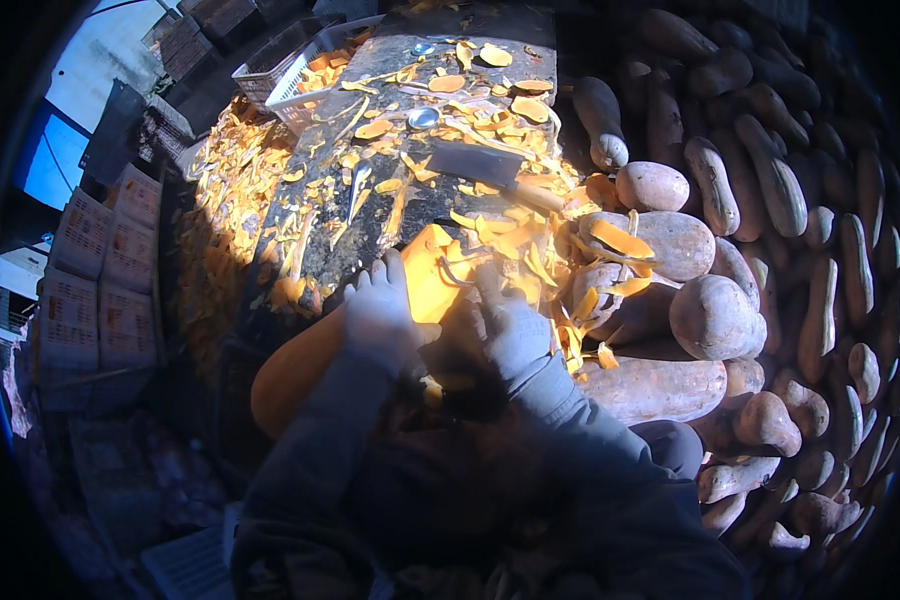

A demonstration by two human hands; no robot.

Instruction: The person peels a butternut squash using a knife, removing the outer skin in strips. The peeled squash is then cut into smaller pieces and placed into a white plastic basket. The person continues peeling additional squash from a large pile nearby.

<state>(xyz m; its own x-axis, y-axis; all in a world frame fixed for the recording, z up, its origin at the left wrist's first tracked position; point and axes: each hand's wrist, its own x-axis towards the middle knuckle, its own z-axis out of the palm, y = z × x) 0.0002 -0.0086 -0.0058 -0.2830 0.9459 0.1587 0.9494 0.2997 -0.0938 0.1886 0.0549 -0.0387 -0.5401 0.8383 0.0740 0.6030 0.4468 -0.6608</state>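
A long peeled orange squash (429, 276) lies slantwise before me, its lower end in shadow at the left. My left hand (381, 304), in a pale glove, is closed around its middle. Close to the squash's right side is my right hand (511, 319), also gloved, with its fingers curled at a small curved tool (454, 274), perhaps a peeler; the grip is partly hidden. Beyond the hands, a cleaver (476, 163) with a wooden handle rests on the dark board (330, 176) among peelings (502, 232). A pointed metal tool (358, 187) lies to its left.
Unpeeled squashes (649, 390) are piled along the right. A white plastic basket (292, 105) with orange pieces stands at the back left, beside a heap of peelings (232, 172). Round squash slices (446, 83) and a round metal lid or dish (423, 118) lie on the board. Stacked crates (67, 307) stand at left.
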